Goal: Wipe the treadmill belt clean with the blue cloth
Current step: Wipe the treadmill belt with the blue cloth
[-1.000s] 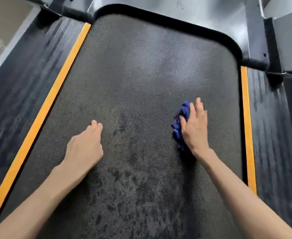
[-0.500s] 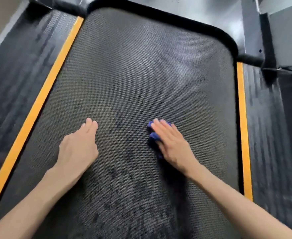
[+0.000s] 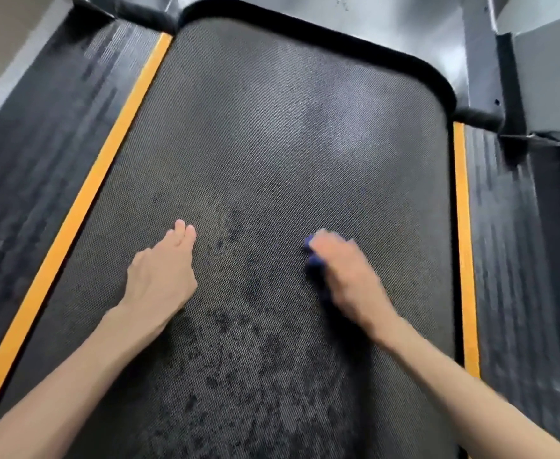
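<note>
The dark textured treadmill belt [image 3: 272,127] fills the view, with darker blotches on its near half. My right hand [image 3: 349,276] lies over the bunched blue cloth [image 3: 315,265] and presses it onto the belt right of centre. The hand is motion-blurred, and only the cloth's left edge shows beside the fingers. My left hand [image 3: 162,276] rests flat on the belt left of centre, fingers straight and together, holding nothing.
Orange stripes [image 3: 83,207] [image 3: 465,260] run along both sides of the belt, with black ribbed side rails [image 3: 23,160] [image 3: 510,260] outside them. The black motor cover [image 3: 387,28] curves across the far end. A grey upright [image 3: 550,77] stands at far right.
My right hand has swept the blue cloth from the belt's right side leftward and nearer, toward the middle, and is now blurred in motion. My left hand has stayed in place.
</note>
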The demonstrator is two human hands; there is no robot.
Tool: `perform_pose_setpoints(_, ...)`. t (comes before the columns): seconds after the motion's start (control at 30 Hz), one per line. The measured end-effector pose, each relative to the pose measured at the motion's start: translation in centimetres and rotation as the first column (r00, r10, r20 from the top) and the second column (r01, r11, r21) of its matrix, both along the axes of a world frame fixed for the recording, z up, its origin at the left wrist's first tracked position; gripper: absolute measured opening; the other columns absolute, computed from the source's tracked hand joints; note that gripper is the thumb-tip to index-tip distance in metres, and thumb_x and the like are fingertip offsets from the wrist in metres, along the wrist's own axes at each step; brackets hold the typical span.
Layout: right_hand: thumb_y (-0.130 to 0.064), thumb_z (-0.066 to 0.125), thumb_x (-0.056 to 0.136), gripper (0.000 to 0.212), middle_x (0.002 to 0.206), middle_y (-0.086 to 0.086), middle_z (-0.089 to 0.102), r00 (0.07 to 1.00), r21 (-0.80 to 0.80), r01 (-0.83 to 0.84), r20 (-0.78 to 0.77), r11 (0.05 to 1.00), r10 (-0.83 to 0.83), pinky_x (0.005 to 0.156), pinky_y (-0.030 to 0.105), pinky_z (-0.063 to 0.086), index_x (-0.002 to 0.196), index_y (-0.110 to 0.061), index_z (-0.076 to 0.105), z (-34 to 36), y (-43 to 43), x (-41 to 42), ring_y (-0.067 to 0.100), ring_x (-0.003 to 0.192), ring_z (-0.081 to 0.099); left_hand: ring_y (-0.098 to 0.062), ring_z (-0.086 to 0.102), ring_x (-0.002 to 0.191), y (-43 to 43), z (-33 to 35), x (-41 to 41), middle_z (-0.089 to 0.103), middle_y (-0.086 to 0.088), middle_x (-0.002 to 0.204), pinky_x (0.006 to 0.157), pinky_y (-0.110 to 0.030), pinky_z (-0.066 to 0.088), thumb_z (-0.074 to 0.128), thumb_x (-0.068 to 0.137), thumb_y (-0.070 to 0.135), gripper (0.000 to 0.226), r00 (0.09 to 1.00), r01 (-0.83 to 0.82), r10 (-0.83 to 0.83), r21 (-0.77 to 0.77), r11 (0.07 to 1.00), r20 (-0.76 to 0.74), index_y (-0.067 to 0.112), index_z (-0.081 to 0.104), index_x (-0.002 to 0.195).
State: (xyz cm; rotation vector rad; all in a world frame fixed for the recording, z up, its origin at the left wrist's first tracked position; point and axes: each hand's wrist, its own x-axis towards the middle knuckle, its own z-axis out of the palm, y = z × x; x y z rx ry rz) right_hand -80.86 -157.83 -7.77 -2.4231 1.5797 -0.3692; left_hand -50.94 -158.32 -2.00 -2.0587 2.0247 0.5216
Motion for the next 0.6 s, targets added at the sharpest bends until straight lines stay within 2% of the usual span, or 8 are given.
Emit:
perform_pose_setpoints(0.1,-0.024,0.036,0.085,0.052,0.137,0.017,0.048,0.841,0.003,0.538,0.062,0.843,-0.537,0.106,0.047,0.027,0.129,-0.001,0.05,1.1,-5.4,-3.5,0.033,0.128,0.042,-0.02,0.029,0.138,0.0,0.1,-0.1,0.01,-0.002,0.156,0.098,-0.043,0.039,0.04,0.088,0.01,0.063,1.0,0.011,-0.011,-0.011,1.0,0.005,0.014,0.015,0.146)
perform_pose_setpoints(0.17,-0.022,0.036,0.087,0.05,0.138,0.016,0.047,0.823,0.012,0.56,0.105,0.828,-0.558,0.108,0.045,0.025,0.131,-0.002,0.049,0.9,-4.1,-1.3,0.032,0.13,0.041,-0.02,0.031,0.136,-0.1,0.2,-0.5,0.012,-0.004,0.155,0.096,-0.042,0.041,0.04,0.089,0.011,0.061,1.0,0.017,-0.017,-0.013,1.0,0.016,0.012,0.017,0.145)
perform_pose_setpoints(0.27,-0.025,0.045,0.091,0.047,0.145,0.003,0.041,0.996,0.031,0.071,0.059,0.997,-0.073,0.114,0.038,0.021,0.137,-0.012,0.046,0.5,4.5,4.6,0.016,0.138,0.032,-0.021,0.034,0.134,0.0,0.1,-0.6,0.015,-0.006,0.154,0.091,-0.041,0.044,0.042,0.087,0.011,0.059,0.999,0.029,-0.028,-0.034,0.999,0.034,0.01,0.02,0.142)
perform_pose_setpoints(0.33,-0.029,0.048,0.093,0.049,0.148,-0.001,0.037,0.965,0.011,-0.259,-0.033,0.966,0.259,0.115,0.035,0.022,0.14,-0.015,0.042,0.2,7.7,4.9,0.012,0.139,0.029,-0.023,0.039,0.131,0.1,0.2,-0.5,0.015,-0.004,0.155,0.092,-0.043,0.043,0.041,0.088,0.011,0.059,1.0,0.001,-0.001,-0.016,1.0,0.001,0.012,0.02,0.143)
perform_pose_setpoints(0.4,-0.03,0.047,0.094,0.048,0.148,-0.002,0.037,0.928,-0.001,-0.361,-0.093,0.932,0.36,0.114,0.035,0.024,0.14,-0.017,0.041,-0.1,5.6,2.2,0.011,0.139,0.029,-0.026,0.043,0.128,0.0,0.6,-0.3,0.013,-0.001,0.156,0.095,-0.043,0.04,0.042,0.088,0.012,0.06,0.999,-0.04,0.041,0.016,0.999,-0.029,0.017,0.02,0.144)
perform_pose_setpoints(0.43,-0.03,0.046,0.095,0.047,0.148,-0.001,0.038,0.953,-0.007,-0.29,-0.093,0.957,0.288,0.113,0.036,0.025,0.14,-0.016,0.041,-0.2,3.8,0.7,0.013,0.138,0.031,-0.028,0.044,0.127,-0.1,0.9,-0.3,0.013,0.0,0.156,0.096,-0.043,0.039,0.042,0.088,0.011,0.061,0.998,-0.057,0.057,0.022,0.998,-0.033,0.019,0.02,0.144)
perform_pose_setpoints(0.5,-0.031,0.04,0.093,0.048,0.145,0.005,0.041,0.998,-0.037,0.043,-0.034,0.998,-0.044,0.111,0.04,0.027,0.138,-0.012,0.044,-0.4,-0.8,-2.5,0.021,0.136,0.035,-0.03,0.045,0.126,-0.1,1.2,-0.5,0.015,0.001,0.156,0.098,-0.043,0.038,0.042,0.087,0.01,0.062,0.996,-0.081,0.082,0.023,0.996,-0.033,0.02,0.022,0.145)
perform_pose_setpoints(0.6,-0.029,0.033,0.088,0.056,0.14,0.019,0.044,0.856,-0.006,0.515,0.06,0.857,-0.513,0.11,0.043,0.025,0.134,0.0,0.045,0.0,-6.0,-6.5,0.034,0.132,0.039,-0.029,0.045,0.125,-0.3,1.1,-0.8,0.017,-0.002,0.155,0.094,-0.044,0.04,0.043,0.087,0.011,0.058,0.998,-0.068,0.068,-0.002,0.998,-0.004,0.016,0.025,0.142)
